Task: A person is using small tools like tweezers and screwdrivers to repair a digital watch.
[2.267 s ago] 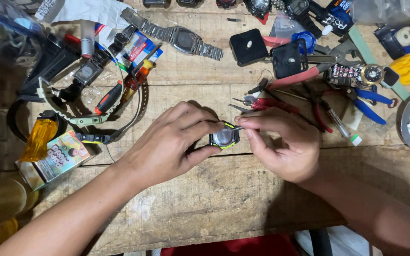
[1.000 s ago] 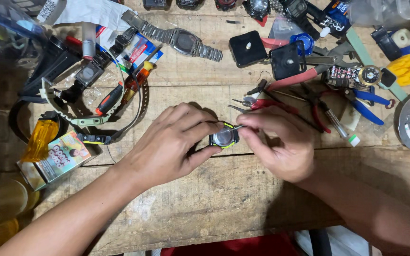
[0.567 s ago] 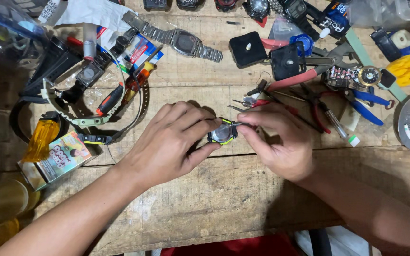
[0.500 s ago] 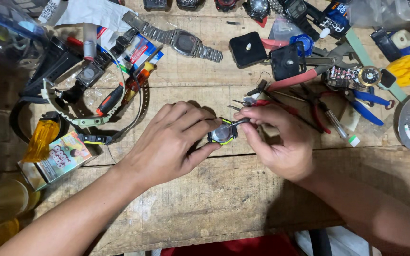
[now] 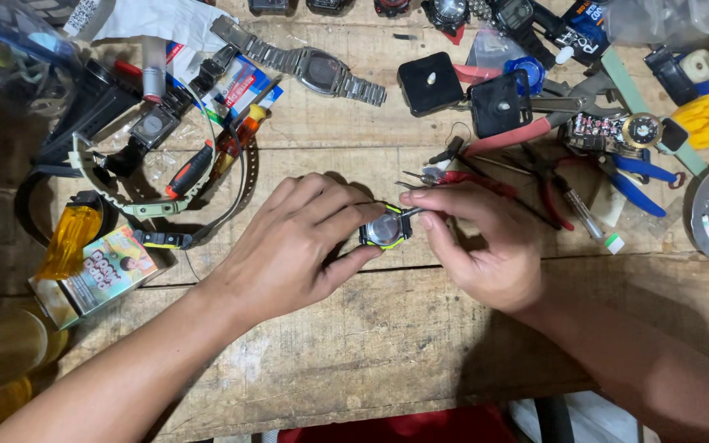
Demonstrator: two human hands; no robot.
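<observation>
Watch case point(image 5: 386, 229): small, black with yellow-green trim, round metal back facing up, at mid-bench on the wooden table point(image 5: 387, 361).

Left hand point(image 5: 293, 246): closed on the case, thumb below, fingers above, pinching its sides.

Right hand point(image 5: 486, 246): thumb and forefinger pressed together on a thin metal tool point(image 5: 410, 212), tip at the case's upper right edge.

Handling, as judged: light, rigid, smooth on the back and likely to slip; the inner works probably delicate. Best taken by the trimmed rim, not the back.

Nearby: red pliers point(image 5: 486, 182) just behind the right hand; steel-band watch point(image 5: 313, 70); two black square blocks point(image 5: 465, 94); screwdriver point(image 5: 235, 139); loose straps point(image 5: 125, 176) at left.
</observation>
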